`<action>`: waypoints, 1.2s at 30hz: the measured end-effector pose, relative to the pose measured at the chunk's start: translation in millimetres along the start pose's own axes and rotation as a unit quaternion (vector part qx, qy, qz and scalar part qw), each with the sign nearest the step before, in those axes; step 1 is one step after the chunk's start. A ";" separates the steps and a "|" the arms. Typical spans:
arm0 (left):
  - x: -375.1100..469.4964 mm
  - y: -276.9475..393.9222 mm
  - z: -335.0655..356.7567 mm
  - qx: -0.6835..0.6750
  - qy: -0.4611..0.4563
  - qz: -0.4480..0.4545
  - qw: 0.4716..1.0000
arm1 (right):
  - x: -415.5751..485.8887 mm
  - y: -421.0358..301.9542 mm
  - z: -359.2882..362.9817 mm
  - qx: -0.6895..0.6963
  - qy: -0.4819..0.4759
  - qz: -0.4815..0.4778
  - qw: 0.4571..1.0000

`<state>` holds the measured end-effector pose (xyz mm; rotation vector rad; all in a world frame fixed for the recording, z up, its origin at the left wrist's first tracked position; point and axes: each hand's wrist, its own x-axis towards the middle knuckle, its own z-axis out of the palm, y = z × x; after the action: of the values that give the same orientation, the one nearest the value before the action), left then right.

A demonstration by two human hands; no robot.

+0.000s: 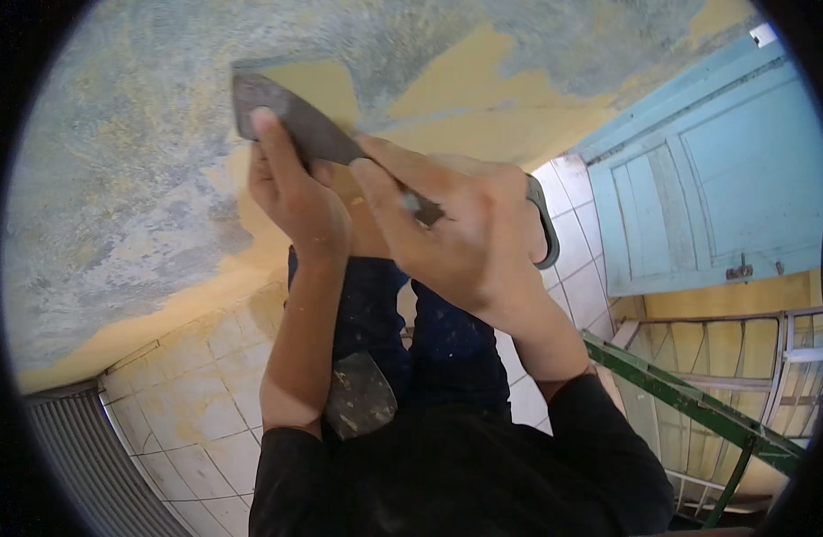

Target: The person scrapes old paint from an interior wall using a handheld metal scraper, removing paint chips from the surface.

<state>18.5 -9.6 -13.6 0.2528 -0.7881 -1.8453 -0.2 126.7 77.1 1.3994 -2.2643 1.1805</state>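
My right hand (465, 228) grips the handle of a putty knife (310, 124) with a wide, dark metal blade. The handle is mostly hidden by my fingers. My left hand (294, 194) pinches the blade near its broad end, thumb on the face turned to me and fingers behind. Close beyond the blade is a wall (149, 134) with patchy blue-grey and yellow areas; whether the edge touches it I cannot tell. A second flat metal blade (363, 396) sticks up at my waist, its lower end hidden by my black shirt.
A light blue panelled door (733, 181) stands at the right. Below it are a green metal beam (693, 399) and barred frames (713, 352). White floor tiles (196, 403) with yellowish stains lie at the left, beside a grey corrugated surface (102, 463).
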 end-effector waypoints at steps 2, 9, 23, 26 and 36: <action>0.2 1.9 -1.2 0.005 0.018 0.021 1.000 | 0.3 -0.9 2.3 -0.012 0.016 -0.065 0.998; 3.5 8.8 -4.9 0.028 0.009 0.042 0.999 | -1.1 -1.9 9.0 -0.017 0.025 -0.056 0.998; 0.6 12.0 -8.0 0.063 -0.045 -0.005 0.997 | -8.7 0.3 11.1 0.016 0.060 -0.015 0.998; 2.8 11.6 -10.7 0.047 -0.075 0.031 0.996 | -10.6 7.6 11.1 0.013 0.065 -0.039 0.997; 1.3 6.2 -4.7 0.037 -0.032 0.016 0.999 | -5.7 1.6 6.0 0.042 0.056 0.006 0.998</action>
<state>25.1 -14.0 -13.1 0.2278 -0.9019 -1.8035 2.7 126.3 69.1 1.3138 -2.1739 1.3375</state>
